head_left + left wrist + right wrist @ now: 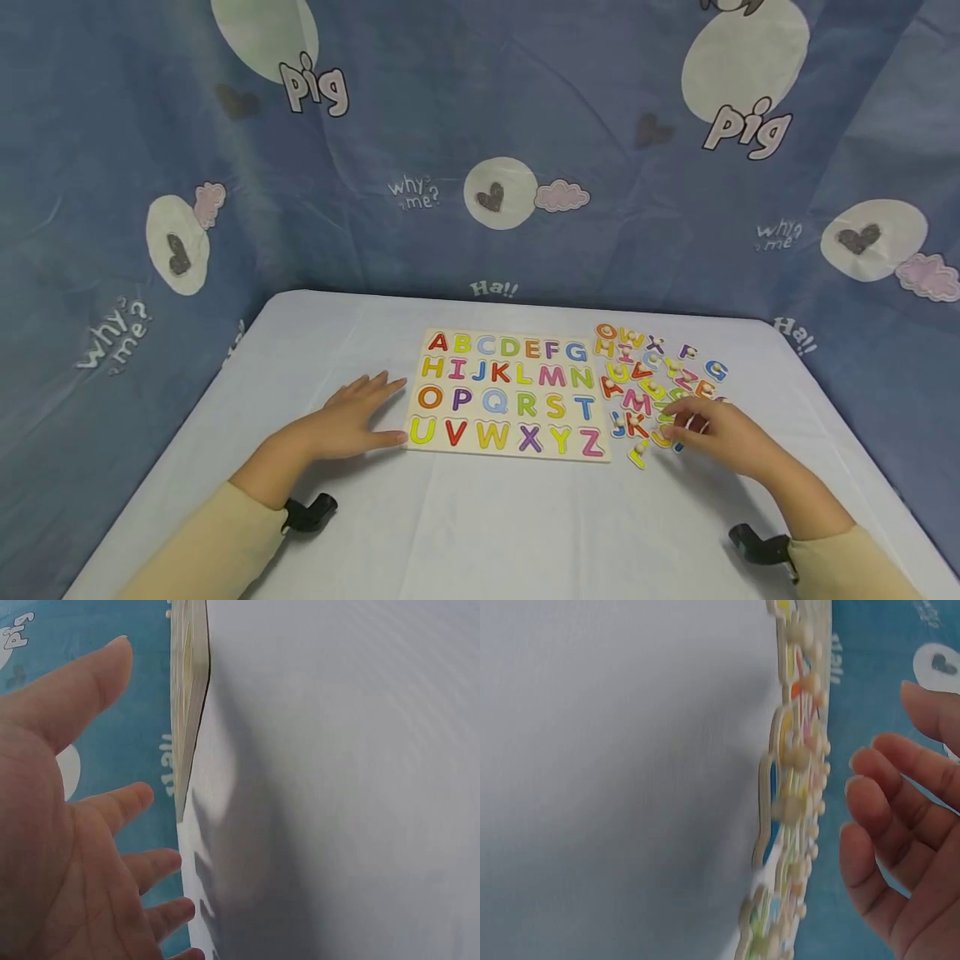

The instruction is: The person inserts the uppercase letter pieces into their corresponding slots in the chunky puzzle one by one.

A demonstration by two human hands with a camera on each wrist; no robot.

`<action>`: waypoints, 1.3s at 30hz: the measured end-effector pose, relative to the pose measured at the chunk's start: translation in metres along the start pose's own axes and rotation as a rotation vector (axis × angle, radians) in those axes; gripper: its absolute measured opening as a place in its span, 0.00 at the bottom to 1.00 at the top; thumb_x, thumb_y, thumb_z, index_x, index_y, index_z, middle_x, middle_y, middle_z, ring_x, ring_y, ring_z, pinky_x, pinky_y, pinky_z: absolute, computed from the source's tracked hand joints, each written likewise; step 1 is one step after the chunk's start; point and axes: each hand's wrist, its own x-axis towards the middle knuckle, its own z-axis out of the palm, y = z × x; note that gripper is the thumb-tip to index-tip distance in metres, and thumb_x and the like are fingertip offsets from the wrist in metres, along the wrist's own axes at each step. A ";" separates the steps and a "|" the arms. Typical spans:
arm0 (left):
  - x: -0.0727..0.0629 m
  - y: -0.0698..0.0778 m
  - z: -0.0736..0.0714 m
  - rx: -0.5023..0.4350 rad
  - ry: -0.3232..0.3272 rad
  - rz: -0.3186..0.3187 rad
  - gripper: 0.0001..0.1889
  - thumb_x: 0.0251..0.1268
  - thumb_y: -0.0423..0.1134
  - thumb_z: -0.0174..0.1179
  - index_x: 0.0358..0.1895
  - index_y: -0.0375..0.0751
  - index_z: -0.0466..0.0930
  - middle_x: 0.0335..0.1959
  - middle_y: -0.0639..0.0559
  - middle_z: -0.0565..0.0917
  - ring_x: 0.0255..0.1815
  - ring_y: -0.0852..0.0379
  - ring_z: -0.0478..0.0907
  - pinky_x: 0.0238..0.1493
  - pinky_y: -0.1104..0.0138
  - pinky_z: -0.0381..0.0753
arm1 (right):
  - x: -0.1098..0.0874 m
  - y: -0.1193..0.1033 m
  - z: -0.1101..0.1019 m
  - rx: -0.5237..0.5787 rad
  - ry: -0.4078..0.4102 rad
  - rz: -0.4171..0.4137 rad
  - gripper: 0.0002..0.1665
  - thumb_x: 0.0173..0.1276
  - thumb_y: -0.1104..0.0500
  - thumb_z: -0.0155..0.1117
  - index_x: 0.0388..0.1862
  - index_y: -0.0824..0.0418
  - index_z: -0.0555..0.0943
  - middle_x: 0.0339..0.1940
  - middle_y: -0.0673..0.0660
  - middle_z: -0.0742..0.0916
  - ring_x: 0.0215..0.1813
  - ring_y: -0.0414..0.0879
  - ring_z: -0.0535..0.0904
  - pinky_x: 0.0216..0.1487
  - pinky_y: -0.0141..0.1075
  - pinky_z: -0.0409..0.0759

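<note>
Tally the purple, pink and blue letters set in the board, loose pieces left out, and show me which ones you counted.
Purple: 3 (F, P, X)
Pink: 3 (I, M, Z)
Blue: 5 (C, G, J, Q, T)
Total: 11
</note>
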 end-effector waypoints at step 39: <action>0.014 0.006 0.001 0.089 -0.077 -0.037 0.49 0.54 0.69 0.65 0.78 0.54 0.60 0.80 0.34 0.52 0.79 0.28 0.43 0.74 0.34 0.43 | 0.016 -0.009 0.037 0.104 -0.166 0.050 0.11 0.63 0.56 0.74 0.32 0.56 0.79 0.25 0.48 0.77 0.30 0.42 0.73 0.29 0.31 0.71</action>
